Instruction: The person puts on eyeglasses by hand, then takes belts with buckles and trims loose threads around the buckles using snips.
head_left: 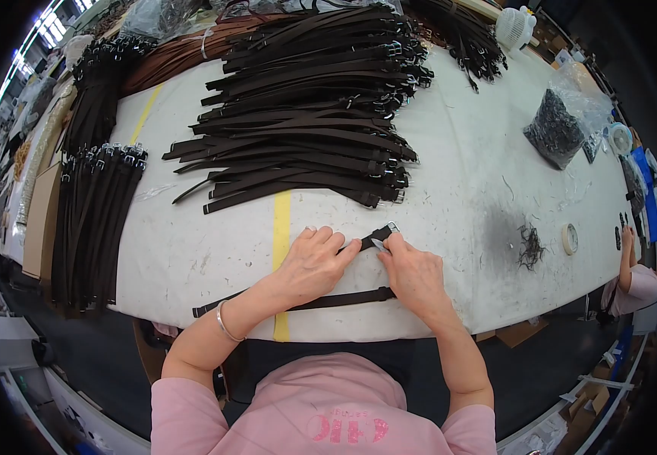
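Observation:
A dark belt's buckle end [378, 236] lies between my two hands, just above the table, with its silver buckle [393, 227] pointing up and to the right. My left hand [315, 262] is closed on the strap, thumb and index finger pinching it left of the buckle. Close by on the right, my right hand [412, 271] is closed around a small pointed silver tool [379, 246], whose tip touches or nearly touches the strap. Most of that tool is hidden in the fingers. Below my hands, a dark strap [344, 299] lies along the near table edge, passing under my left forearm.
A large pile of dark belts [306, 114] spreads ahead, with more bundles [97, 220] at the left. On the right are a bag of small dark parts [554, 129], a tape roll [569, 239], loose dark threads [530, 246] and a white fan [515, 28]. Another person's arm [627, 262] is at far right.

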Demonstrator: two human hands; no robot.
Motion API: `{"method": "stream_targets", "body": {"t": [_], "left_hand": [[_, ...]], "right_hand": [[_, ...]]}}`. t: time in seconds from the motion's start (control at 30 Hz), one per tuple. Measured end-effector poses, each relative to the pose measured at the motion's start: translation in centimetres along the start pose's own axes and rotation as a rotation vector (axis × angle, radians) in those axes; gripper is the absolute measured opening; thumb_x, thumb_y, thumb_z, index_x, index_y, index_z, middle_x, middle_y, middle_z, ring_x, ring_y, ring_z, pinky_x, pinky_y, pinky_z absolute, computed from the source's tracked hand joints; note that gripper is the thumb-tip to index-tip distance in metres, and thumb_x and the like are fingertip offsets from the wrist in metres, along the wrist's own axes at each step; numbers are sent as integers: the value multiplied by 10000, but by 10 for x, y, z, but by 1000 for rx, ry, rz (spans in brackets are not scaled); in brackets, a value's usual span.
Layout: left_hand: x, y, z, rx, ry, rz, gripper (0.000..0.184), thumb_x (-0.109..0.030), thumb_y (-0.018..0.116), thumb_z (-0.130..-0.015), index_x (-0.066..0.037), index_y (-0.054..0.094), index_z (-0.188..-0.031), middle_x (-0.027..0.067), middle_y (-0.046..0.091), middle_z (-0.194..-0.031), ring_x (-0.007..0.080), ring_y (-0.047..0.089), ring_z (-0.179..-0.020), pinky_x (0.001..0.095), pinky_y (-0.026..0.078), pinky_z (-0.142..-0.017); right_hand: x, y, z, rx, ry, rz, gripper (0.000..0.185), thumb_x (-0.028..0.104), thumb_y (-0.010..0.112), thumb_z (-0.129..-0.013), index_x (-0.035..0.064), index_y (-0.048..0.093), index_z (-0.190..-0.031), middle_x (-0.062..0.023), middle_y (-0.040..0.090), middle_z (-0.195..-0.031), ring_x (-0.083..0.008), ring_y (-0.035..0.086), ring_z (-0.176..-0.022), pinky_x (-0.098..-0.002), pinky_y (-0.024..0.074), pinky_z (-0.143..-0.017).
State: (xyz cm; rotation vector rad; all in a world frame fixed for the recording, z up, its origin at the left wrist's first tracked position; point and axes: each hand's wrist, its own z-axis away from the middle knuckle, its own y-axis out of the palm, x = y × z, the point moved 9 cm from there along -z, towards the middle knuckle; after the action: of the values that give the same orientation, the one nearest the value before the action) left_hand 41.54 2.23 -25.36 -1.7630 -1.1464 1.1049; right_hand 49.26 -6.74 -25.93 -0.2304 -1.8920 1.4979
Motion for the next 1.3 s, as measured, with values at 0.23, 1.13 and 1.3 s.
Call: {"method": "stream_targets", "body": {"t": [0.23,1.13,1.3], "left_hand": [[7,1,0,39,-17,35,399,-35,602,-697,-90,589,-1092,43,469,-729,205,492,-686,337,362,-606],[0,-1,1,-41,30,-44,441,-63,629,-652,-95,608,-1091,29,461,-715,190,483,-655,331,346,-593],[0,1,2,-25,34,-58,438,-64,628,-667,-104,602,-1102,32,459,-719,191,484,-657,330,342,-591]], "right_hand": [[-58,-41,-3,-190,289,-135,195,201,568,-872,39,493,-951,-129,635,-700,-342,620,-643,-421,455,-587],[18,0,-8,80,-107,248,114,144,543,-862,59,469,-876,-107,613,-667,-283,628,-565,-383,467,-465],[-36,-31,-13,-114,190,172,163,197,539,-872,54,466,-903,-140,645,-743,-351,630,-651,-464,471,-561]]}}
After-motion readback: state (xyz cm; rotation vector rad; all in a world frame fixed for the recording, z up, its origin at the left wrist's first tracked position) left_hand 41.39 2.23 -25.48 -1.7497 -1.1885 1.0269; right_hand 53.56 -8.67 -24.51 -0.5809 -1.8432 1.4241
